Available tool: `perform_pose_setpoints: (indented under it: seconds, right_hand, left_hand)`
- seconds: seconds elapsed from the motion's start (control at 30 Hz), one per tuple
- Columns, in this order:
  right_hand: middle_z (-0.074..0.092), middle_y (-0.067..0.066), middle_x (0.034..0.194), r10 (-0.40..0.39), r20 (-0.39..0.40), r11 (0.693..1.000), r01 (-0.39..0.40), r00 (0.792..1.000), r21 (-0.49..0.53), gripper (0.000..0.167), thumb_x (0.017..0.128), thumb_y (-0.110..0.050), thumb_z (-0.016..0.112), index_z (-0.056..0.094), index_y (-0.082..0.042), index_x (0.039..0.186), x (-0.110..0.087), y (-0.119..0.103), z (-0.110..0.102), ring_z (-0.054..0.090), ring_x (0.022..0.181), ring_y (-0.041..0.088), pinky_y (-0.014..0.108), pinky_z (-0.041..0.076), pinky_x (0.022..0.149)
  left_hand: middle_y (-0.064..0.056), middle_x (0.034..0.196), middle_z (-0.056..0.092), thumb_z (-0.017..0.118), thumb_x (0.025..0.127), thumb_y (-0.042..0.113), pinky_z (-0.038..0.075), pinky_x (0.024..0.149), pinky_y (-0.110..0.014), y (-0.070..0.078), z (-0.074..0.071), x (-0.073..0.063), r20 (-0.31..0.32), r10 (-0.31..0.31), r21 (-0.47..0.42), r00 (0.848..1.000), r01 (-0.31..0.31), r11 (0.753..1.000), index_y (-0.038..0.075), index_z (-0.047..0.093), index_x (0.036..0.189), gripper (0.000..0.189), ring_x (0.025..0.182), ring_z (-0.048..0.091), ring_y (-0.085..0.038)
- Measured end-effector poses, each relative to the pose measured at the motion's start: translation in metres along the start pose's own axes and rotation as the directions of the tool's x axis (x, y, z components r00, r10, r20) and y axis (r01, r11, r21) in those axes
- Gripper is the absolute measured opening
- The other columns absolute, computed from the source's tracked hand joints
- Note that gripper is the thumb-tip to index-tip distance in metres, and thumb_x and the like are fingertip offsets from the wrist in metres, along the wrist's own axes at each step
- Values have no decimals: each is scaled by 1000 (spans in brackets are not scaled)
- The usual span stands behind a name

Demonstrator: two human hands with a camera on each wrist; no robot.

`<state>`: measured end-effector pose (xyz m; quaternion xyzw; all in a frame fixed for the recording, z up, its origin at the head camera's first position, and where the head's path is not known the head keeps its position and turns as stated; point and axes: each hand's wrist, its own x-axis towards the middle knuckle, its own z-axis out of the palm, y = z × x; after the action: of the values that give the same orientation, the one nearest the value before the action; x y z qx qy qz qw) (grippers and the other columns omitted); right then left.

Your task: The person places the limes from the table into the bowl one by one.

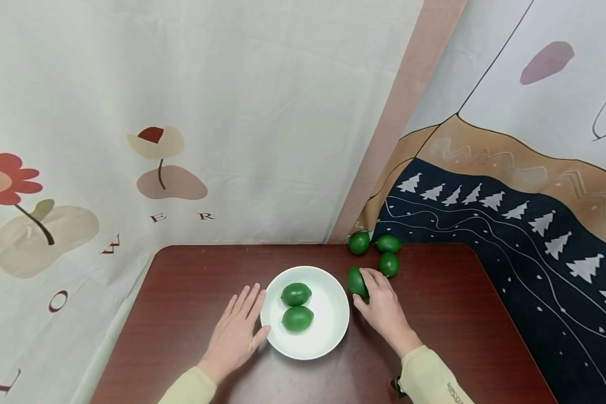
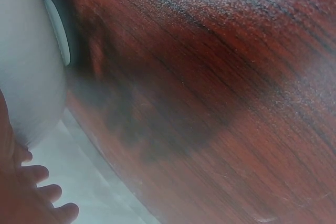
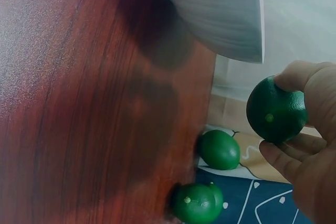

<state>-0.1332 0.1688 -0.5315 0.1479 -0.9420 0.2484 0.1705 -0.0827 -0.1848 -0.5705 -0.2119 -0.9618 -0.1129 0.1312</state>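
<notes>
A white bowl [image 1: 333, 328] stands on the brown table, with two green limes [image 1: 296, 294] lying inside it. My left hand [image 1: 234, 334] has its fingers straight, the thumb and fingertips right at the bowl's left rim; its fingers also show at the lower left of the left wrist view. To the right of the bowl, my right hand [image 1: 384, 308] holds a green lime [image 1: 356, 282] between thumb and fingers. In the right wrist view that lime [image 3: 277, 109] appears raised above the tabletop, near the bowl's side [image 3: 226, 17].
Beyond my right hand, three more limes lie at the far edge of the table [image 1: 449, 292]: a left one [image 1: 358, 242], a right one [image 1: 388, 243] and a nearer one [image 1: 389, 264]. A pale printed curtain [image 1: 283, 140] hangs behind the table, with dark tree-patterned cloth [image 1: 485, 235] at the right.
</notes>
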Motion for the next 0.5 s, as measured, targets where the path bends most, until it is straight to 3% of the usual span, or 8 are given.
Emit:
perform_pose_setpoints:
  seconds: [0.5]
  right_hand:
    - [62, 23, 129, -45, -33, 999, 45, 998, 1, 64, 77, -6, 87, 62, 4, 135, -1, -9, -3, 63, 114, 38, 51, 60, 92]
  left_hand:
    - [-19, 162, 41, 61, 96, 45, 31, 120, -56, 1, 0, 0, -20, 5, -7, 1000, -5, 1000, 0, 45, 155, 76, 150, 36, -40]
